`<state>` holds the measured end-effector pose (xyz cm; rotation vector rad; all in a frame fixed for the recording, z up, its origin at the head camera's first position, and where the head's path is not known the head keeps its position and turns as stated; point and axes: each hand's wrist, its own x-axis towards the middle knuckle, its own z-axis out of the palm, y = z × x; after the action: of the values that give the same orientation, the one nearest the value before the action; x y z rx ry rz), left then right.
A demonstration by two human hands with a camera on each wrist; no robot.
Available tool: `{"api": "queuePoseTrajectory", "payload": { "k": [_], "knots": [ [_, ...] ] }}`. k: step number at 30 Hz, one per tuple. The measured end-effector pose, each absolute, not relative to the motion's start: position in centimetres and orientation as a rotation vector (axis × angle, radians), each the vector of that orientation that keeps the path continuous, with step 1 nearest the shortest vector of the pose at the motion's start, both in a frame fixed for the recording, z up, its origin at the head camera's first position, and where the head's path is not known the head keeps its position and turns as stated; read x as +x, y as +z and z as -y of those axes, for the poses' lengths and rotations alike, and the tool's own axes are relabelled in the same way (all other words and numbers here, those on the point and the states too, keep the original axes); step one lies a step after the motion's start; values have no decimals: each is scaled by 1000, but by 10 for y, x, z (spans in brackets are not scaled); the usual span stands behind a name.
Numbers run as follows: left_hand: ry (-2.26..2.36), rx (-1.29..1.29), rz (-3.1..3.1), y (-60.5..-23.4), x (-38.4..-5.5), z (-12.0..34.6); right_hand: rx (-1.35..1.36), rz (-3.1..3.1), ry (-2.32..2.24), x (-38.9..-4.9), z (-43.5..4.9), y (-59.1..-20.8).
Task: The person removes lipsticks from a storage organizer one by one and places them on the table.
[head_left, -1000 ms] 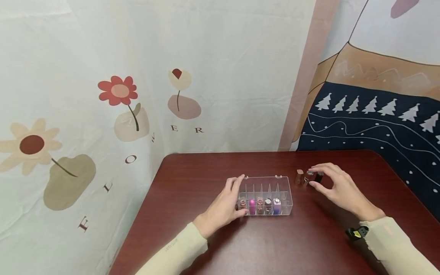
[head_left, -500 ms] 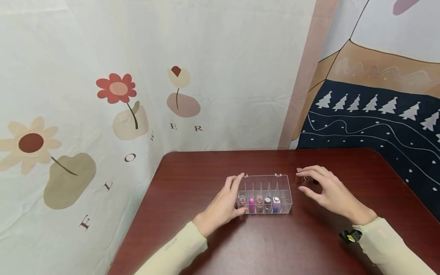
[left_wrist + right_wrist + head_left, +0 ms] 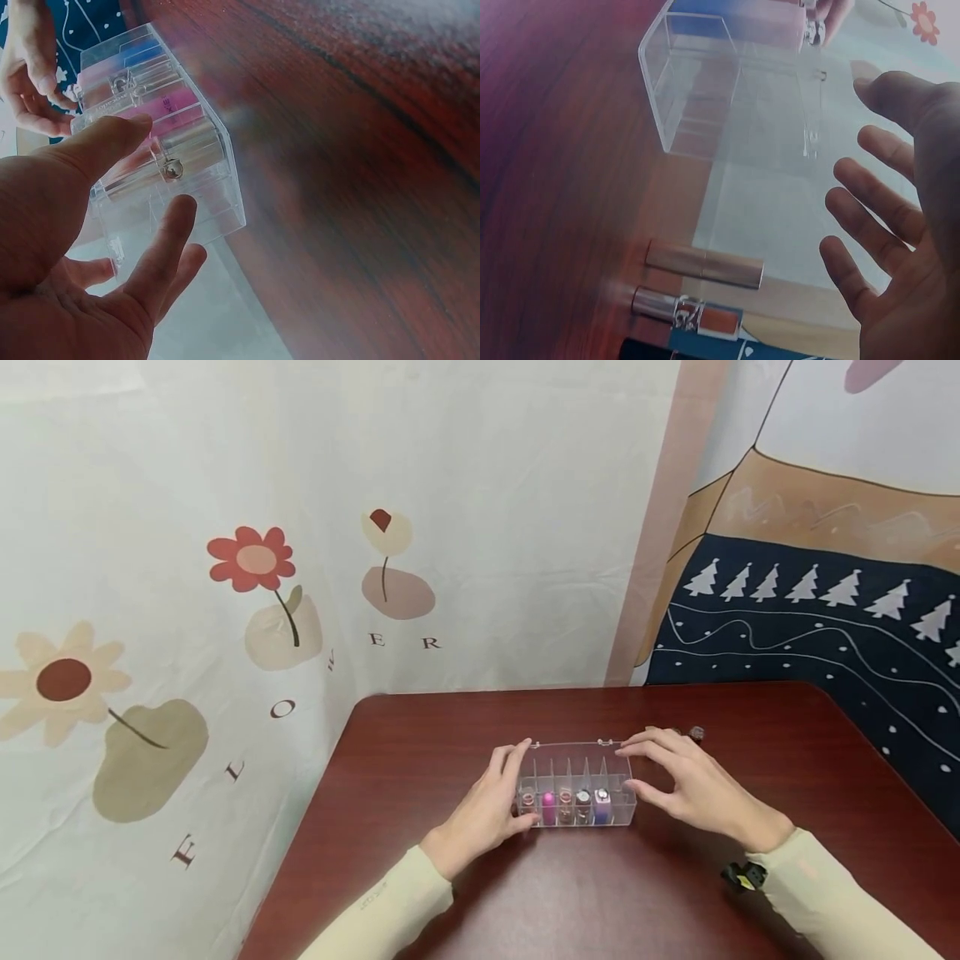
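Note:
A clear plastic lipstick organizer (image 3: 622, 814) with upright dividers and a raised clear lid sits on the table. Its front row holds several lipsticks, among them a pink one (image 3: 549, 810) and a purple-blue one (image 3: 602, 808); the rightmost front slot holds none. My left hand (image 3: 483, 800) grips the organizer's left end, thumb at the front, fingers toward the back. My right hand (image 3: 693, 787) is beside the right end, fingers spread and relaxed, holding nothing. In the right wrist view a rose-gold lipstick (image 3: 705, 264), a silver-and-red one (image 3: 686, 311) and a black one (image 3: 646, 350) stand nearby.
The dark red wooden table (image 3: 555, 902) ends at a back edge against a pale flower-print curtain (image 3: 487, 568). A navy tree-print cloth (image 3: 810, 627) hangs at the right. In the head view my right hand mostly hides the loose lipsticks.
My right hand has moved left from around the loose lipsticks to the organizer's right end, with its fingers empty. My left hand stays on the organizer.

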<state>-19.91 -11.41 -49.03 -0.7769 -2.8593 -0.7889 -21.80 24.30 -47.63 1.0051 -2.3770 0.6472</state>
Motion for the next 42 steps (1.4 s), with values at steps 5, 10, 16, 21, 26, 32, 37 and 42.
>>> {"api": "queuePoseTrajectory", "payload": {
  "k": [5,10,16,21,26,32,37,42],
  "knots": [
    [-798,-778,2852,-492,-199,115,1051,2402,628,-220,-236,-478],
    [-813,-780,2851,-492,-199,115,1061,2438,606,-220,-231,-481],
    [-802,-781,2849,-492,-200,115,1112,2436,554,-220,-226,-483],
    [-798,-774,2855,-492,-199,115,1143,2415,507,-219,-223,-484],
    [-793,-773,2854,-493,-199,115,1156,2401,466,-219,-219,-486],
    [-789,-787,2845,-495,-200,116,1178,2388,444,-218,-216,-489],
    [-794,-800,2836,-495,-200,116,1182,2399,430,-218,-216,-491],
    [-791,-802,2839,-494,-200,116,1185,2396,413,-219,-214,-493]
  ]
}}
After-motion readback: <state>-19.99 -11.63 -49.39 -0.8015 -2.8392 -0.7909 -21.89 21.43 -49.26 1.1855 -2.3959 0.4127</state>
